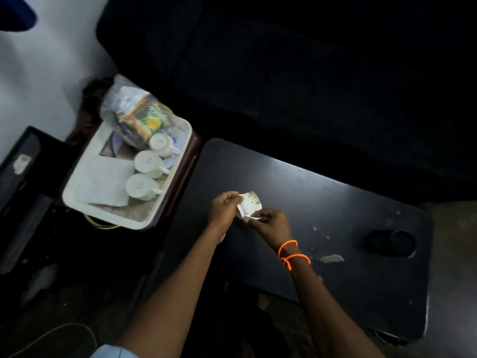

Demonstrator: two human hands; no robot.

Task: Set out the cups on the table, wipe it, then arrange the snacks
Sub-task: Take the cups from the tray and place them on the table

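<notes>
A white cup (249, 205) with a green and gold pattern is held tilted just above the dark table (322, 202), near its left part. My left hand (224, 210) grips the cup's left side and my right hand (271, 224) pinches its handle from below. An orange bead bracelet (293, 254) circles my right wrist. Three more white cups (148, 174) stand upside down in a row in the white tray (103, 210) to the left. A clear bag of snacks (139, 115) lies at the tray's far end. A white cloth (100, 182) rests in the tray.
A round cup recess (401, 242) is sunk into the table's right end. Pale crumbs and smears (331, 258) dot the tabletop there. A dark sofa (284, 73) runs behind the table. A black box (23, 182) sits left of the tray.
</notes>
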